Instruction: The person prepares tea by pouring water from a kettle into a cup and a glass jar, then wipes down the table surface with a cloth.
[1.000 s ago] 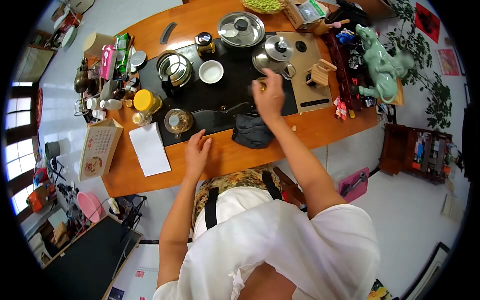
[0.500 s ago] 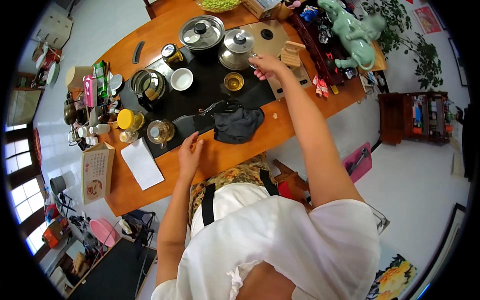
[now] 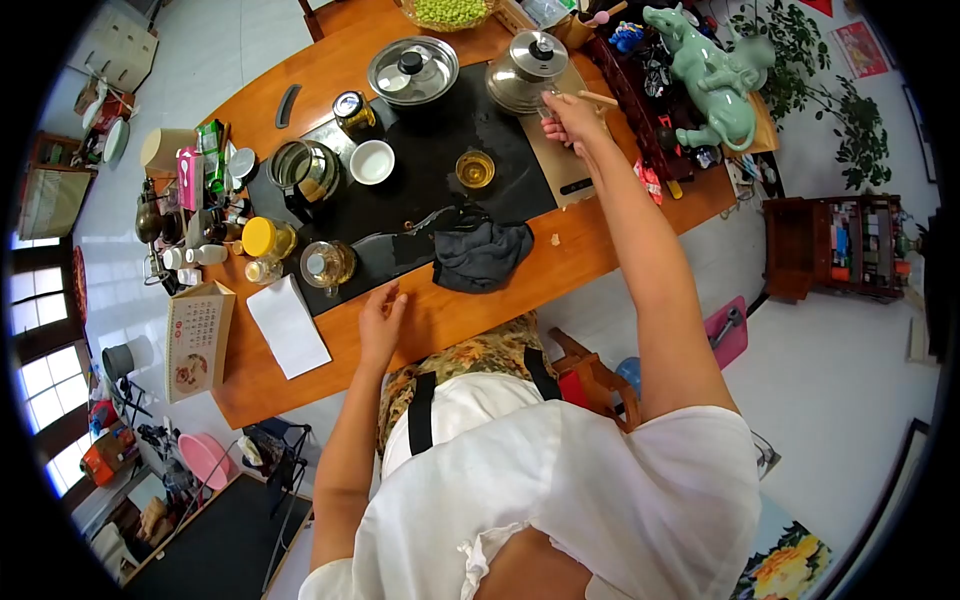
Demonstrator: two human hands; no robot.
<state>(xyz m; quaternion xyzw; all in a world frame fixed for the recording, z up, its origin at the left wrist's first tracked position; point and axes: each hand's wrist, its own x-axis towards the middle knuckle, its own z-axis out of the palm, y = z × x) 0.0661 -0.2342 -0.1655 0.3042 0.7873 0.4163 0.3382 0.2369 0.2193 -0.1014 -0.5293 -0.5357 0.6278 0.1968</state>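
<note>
At the table's far right side, my right hand (image 3: 574, 120) is closed around the handle of a see-through kettle (image 3: 513, 88) with a steel lid. The kettle is over the light-brown panel at the edge of the black tea tray (image 3: 420, 170); whether it touches down I cannot tell. My left hand (image 3: 382, 318) holds nothing, its fingers loosely apart at the near table edge. Close to it lie a dark grey cloth (image 3: 483, 257) and a small lidded glass teapot (image 3: 328, 266). A glass cup of amber tea (image 3: 475, 169) and a white bowl (image 3: 372, 162) stand on the tray.
Behind the tray's middle sits a steel pot (image 3: 412, 75) with a glass lid. A glass pot (image 3: 303, 174) and yellow-lidded jar (image 3: 266, 238) are on the left, beside white paper (image 3: 288, 326) and a calendar (image 3: 200, 340). A green ceramic figurine (image 3: 715, 85) stands far right.
My right hand has moved the kettle to the right, from the black tray to over the light-brown panel. My left hand has stayed almost in place.
</note>
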